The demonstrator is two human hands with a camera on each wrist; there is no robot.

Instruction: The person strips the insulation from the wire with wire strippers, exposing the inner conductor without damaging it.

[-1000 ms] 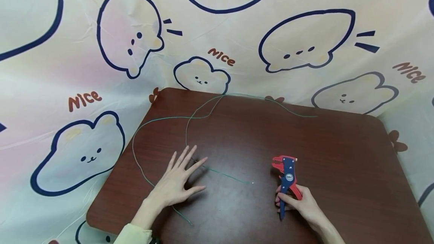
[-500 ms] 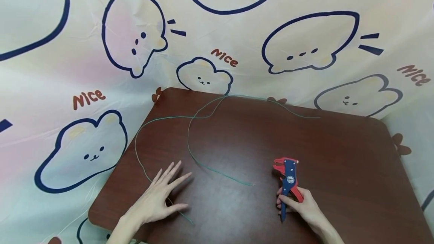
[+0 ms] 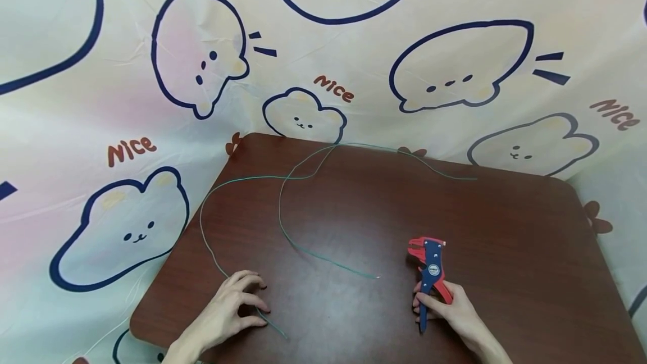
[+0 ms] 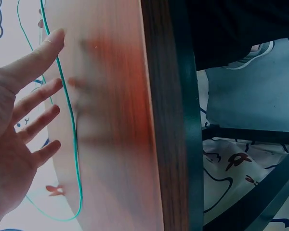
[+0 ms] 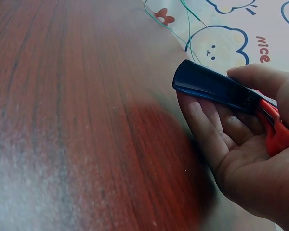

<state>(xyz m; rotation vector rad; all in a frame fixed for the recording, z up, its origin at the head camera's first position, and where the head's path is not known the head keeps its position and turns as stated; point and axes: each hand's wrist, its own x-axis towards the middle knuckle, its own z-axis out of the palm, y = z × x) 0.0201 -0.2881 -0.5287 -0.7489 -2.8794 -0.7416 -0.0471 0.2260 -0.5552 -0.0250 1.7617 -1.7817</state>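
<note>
My right hand (image 3: 455, 305) grips a wire stripper (image 3: 432, 265) with blue and red handles, its red jaws pointing away from me. In the right wrist view, the fingers curl round its blue handle (image 5: 212, 89) and the red lever. At the front left, my left hand (image 3: 217, 313) hovers over a thin green wire (image 3: 273, 326), thumb and bent fingers apart. The left wrist view shows the green wire (image 4: 75, 139) crossing by the fingertips, with a gap between thumb and fingers. Another stretch of green wire (image 3: 328, 261) ends at mid-table in a small bright tip.
The brown wooden table (image 3: 505, 240) carries looping green wire along its back and left side. A printed cloth (image 3: 364, 60) with bear drawings hangs behind and beside it. In the left wrist view, the table's front edge (image 4: 151, 115) runs close to the hand.
My left hand has drawn back towards the front left, off the mid-table wire, and its spread fingers have bent over the nearer wire end. The right hand with the wire stripper stays put.
</note>
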